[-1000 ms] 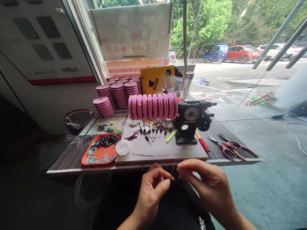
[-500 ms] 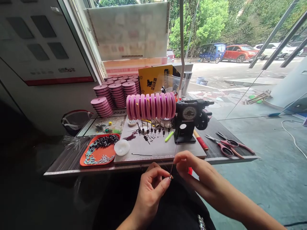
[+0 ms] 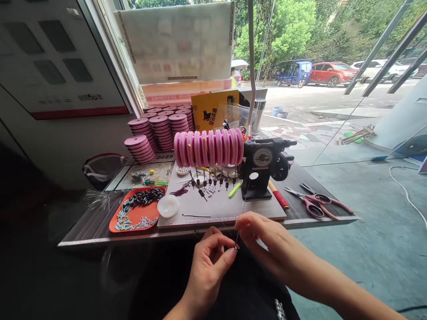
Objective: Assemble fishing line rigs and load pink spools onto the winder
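Note:
My left hand (image 3: 210, 262) is below the table's front edge, its thumb and forefinger pinched on a tiny metal fitting (image 3: 235, 249) at the end of a thin line (image 3: 243, 209). The line runs up to the black winding machine (image 3: 263, 166). My right hand (image 3: 267, 242) is just right of the left one, fingers curled and pinched on the same line a little higher up. A row of pink spools (image 3: 208, 148) sits on the machine's shaft.
An orange tray (image 3: 135, 215) of small beads and fittings lies at the left. A white round lid (image 3: 167, 206), red-handled scissors (image 3: 315, 205), stacks of pink spools (image 3: 160, 131) and a yellow box (image 3: 213, 109) stand on the table (image 3: 83, 229). Street and cars beyond.
My right hand has moved up and left along the line, closer to the table edge. The left hand has kept its pinch almost in place.

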`<state>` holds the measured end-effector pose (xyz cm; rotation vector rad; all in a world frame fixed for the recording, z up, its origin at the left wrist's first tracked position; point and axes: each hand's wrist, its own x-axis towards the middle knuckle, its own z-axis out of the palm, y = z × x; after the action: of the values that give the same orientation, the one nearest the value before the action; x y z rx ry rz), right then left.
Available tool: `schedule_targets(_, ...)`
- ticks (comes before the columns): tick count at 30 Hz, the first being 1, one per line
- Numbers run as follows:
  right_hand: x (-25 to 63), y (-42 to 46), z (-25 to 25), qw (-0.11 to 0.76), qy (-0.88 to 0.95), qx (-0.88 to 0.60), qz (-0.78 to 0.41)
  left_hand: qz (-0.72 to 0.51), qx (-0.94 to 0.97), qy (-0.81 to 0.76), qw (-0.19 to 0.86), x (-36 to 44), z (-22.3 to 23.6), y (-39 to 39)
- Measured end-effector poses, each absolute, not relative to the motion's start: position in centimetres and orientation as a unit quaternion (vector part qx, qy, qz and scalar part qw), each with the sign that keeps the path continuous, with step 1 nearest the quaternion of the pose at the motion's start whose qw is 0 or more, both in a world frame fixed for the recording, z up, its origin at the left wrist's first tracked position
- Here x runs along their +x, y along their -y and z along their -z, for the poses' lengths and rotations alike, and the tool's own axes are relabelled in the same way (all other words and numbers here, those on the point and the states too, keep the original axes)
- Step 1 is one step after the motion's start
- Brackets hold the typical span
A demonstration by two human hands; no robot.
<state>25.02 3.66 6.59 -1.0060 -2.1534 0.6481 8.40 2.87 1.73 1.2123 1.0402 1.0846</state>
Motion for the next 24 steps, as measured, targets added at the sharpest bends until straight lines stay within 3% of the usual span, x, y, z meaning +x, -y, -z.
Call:
schedule_targets(18, 24.3, -3.5, -4.1, 0.414, 0.724, -0.440, -0.333, -0.468, 0.509, -0.447, 0.568, 8.5, -1.3, -3.1)
schedule_targets(24, 24.4, -3.8, -3.9, 0.422, 0.680, -0.450, -0.397, -0.461, 0.470, -0.440, 0.610, 8.5, -1.9, -3.0)
